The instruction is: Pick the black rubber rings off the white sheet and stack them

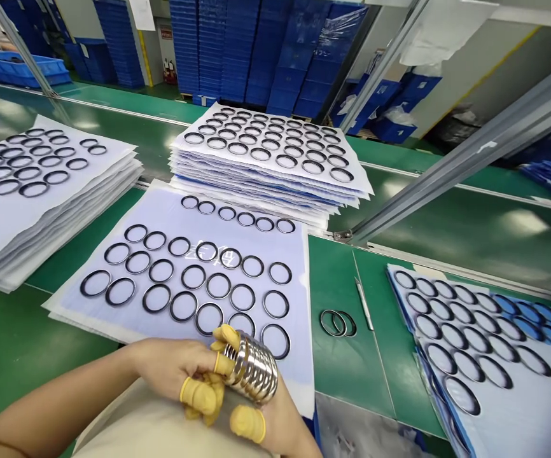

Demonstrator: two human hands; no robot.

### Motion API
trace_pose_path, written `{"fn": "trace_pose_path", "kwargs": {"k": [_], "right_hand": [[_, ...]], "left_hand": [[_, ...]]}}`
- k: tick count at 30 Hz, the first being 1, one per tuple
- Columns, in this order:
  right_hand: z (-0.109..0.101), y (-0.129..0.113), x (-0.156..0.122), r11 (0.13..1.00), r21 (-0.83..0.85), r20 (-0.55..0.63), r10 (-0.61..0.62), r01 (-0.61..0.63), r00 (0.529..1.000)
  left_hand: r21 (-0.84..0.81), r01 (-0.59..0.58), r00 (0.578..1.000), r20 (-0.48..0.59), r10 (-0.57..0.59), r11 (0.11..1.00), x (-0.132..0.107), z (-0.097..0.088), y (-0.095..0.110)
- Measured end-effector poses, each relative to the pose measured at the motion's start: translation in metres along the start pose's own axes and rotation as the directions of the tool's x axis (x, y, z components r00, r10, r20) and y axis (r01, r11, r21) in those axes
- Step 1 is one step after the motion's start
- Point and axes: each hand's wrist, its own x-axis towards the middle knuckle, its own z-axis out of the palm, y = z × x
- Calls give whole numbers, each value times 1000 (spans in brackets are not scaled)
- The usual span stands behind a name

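A stack of shiny metal rings (259,372) sits around the fingers of my right hand (278,413). Yellow finger cots cover its thumb and fingertips. My left hand (184,369), with yellow cots too, has bent fingers closed at the left end of that stack; its index fingertip touches the rings. Both hands are over the near edge of a white sheet (237,226). Rows of dark-edged metal rings (194,277) lie flat across it, some just beyond my fingers. Two loose overlapping rings (333,323) lie on the green table to the right.
Layered sheets carrying rings form a tall stack (256,175) behind and another (84,203) at left. A ring-covered sheet (518,388) lies at right. A white pen-like tool (364,305) rests on the green table (347,375). A metal post (457,152) slants across the right side.
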Motion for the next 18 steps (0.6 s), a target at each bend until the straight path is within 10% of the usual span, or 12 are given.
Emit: {"fn": "trace_pose_path", "kwargs": {"k": [4, 8, 18], "right_hand": [[4, 3, -4, 994, 88, -77, 74, -67, 994], [4, 6, -9, 985, -171, -87, 18, -33, 996], [2, 4, -12, 946, -323, -64, -17, -5, 998]], "left_hand": [[-1, -43, 990, -135, 43, 999, 4, 4, 1], [-155, -17, 954, -297, -31, 988, 12, 8, -2], [-344, -11, 921, -370, -125, 939, 19, 11, -2]]}}
